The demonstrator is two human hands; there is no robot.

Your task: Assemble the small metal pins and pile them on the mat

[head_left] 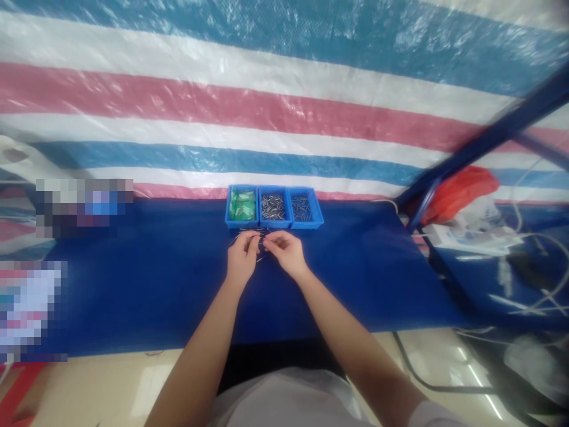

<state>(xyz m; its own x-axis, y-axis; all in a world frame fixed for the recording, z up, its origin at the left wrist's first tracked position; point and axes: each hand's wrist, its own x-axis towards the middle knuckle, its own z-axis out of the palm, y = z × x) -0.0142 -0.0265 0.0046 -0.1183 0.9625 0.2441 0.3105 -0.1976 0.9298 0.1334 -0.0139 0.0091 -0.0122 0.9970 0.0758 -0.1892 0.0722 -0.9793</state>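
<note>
Blue tabletop [178, 284] beneath both hands [259, 252], fingertips nearly meeting, forearms converging.

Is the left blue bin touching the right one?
Apart: the head view shows the middle bin between the left bin and right bin.

Has a long, flat, smooth top as a dark blue counter [368, 273], extending well past the middle open blue plastic bin [275, 224] on both sides. Bears that bin near the back edge, filled with small dark metallic pieces. Carries a matching bin with green packets [242, 224] just to its left, and another with fewer metallic pieces [307, 225] just to its right. Holds thin, loose silvery pieces [246, 230] in front and to the left, partly hidden.
</note>
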